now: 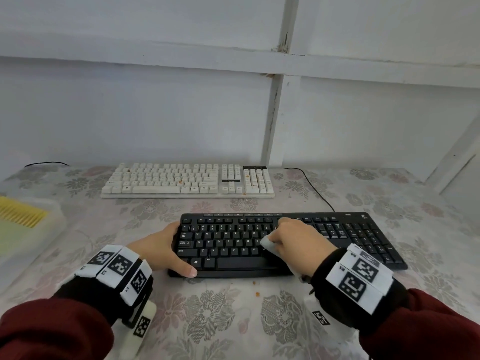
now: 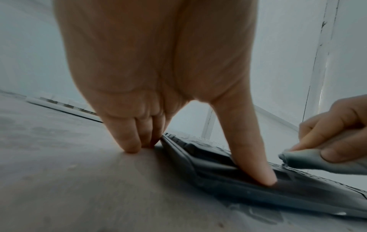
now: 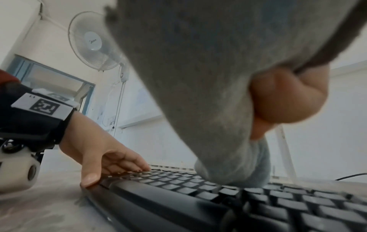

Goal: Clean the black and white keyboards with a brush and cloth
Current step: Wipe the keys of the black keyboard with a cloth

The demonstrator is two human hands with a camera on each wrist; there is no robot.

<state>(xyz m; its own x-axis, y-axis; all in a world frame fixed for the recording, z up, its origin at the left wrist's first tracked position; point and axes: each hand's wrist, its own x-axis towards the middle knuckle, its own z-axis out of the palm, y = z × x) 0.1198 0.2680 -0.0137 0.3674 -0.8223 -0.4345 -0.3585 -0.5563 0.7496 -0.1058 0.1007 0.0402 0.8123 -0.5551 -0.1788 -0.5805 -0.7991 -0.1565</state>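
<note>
Head view: cloth (image 1: 268,245) under right grip (image 1: 298,239)

Desk (image 1: 213,320) w/ pale floral cover, few orange crumbs (image 1: 257,294) near its front centre. Black cable (image 1: 315,189) runs over far right. Clear tray (image 1: 39,224) at left edge. White wall fan (image 3: 95,41) up left; panelled wall (image 1: 155,105) behind.

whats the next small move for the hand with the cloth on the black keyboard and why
Probably drag the cloth rightward along the key rows. The right hand presses it on the middle keys of the black keyboard, the left hand steadies the left end, and the right-side keys lie beyond the cloth.
</note>
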